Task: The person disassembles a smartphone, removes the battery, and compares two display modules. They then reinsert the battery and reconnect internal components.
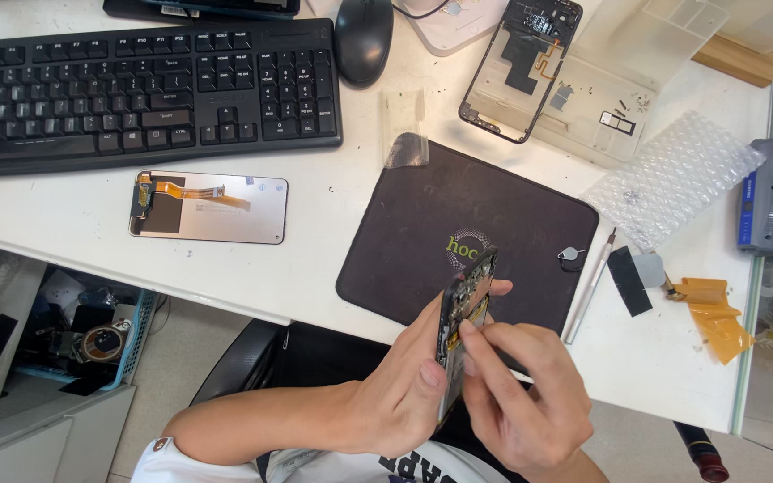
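My left hand [400, 385] grips an opened phone body [463, 309], held on edge over the near rim of a dark work mat [422, 224]. Circuit parts and a yellow flex show on its exposed face. My right hand [521, 394] sits just to the right of it, with a fingertip pressed on the phone's inner parts. A detached screen panel [209, 207] with an orange flex cable lies face down on the white desk, left of the mat. A second phone frame [519, 67] rests at the back on a clear plastic tray [610, 98].
A black keyboard [136, 85] and mouse [362, 38] fill the back left. Right of the mat lie a thin metal tool [590, 291], a SIM pin [571, 255], black pads, yellow tape [713, 313], bubble wrap [673, 174] and a grey-blue device [764, 197]. The desk edge runs near my arms.
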